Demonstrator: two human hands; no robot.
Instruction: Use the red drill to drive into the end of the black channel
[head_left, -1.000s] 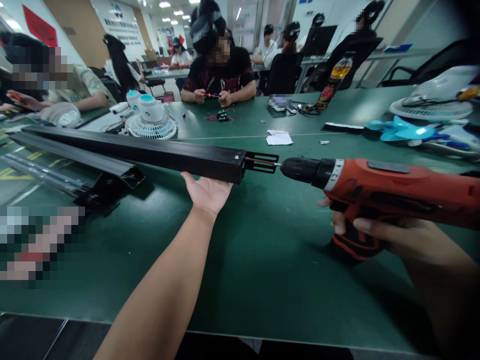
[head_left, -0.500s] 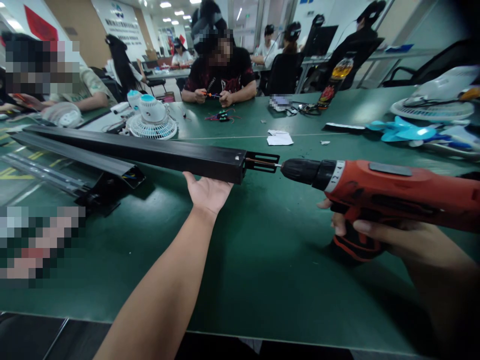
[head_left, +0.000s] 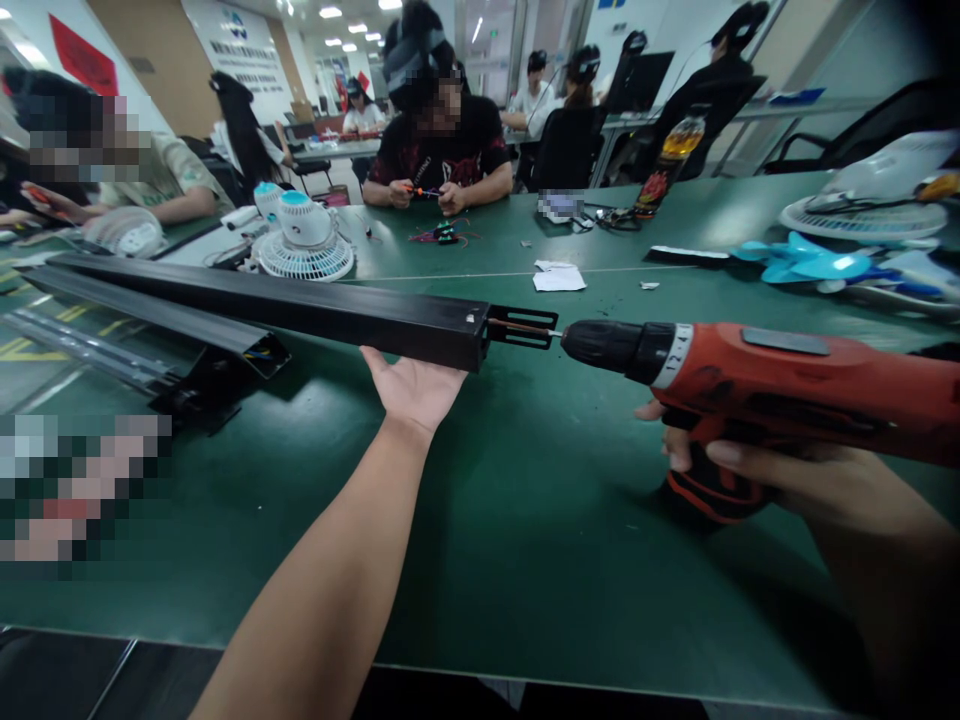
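My left hand (head_left: 415, 387) grips the underside of a long black metal channel (head_left: 300, 312) near its right end and holds it above the green table (head_left: 525, 520); its fingers are hidden behind the channel. A small black bracket (head_left: 525, 328) sticks out of that end. My right hand (head_left: 757, 468) is wrapped round the handle of an orange and black cordless drill (head_left: 750, 375). The drill's bit points left and its tip sits at the bracket's end.
A second black channel (head_left: 172, 325) and silver rails (head_left: 82, 350) lie at the left. White fan parts (head_left: 304, 245), paper scraps (head_left: 559, 277), a bottle (head_left: 664, 165), blue fan blades (head_left: 810, 262) and another fan grille (head_left: 862, 215) sit further back. Several people work across the table.
Almost nothing has moved; the drill and the channel have shifted only slightly, with the bit still at the bracket.
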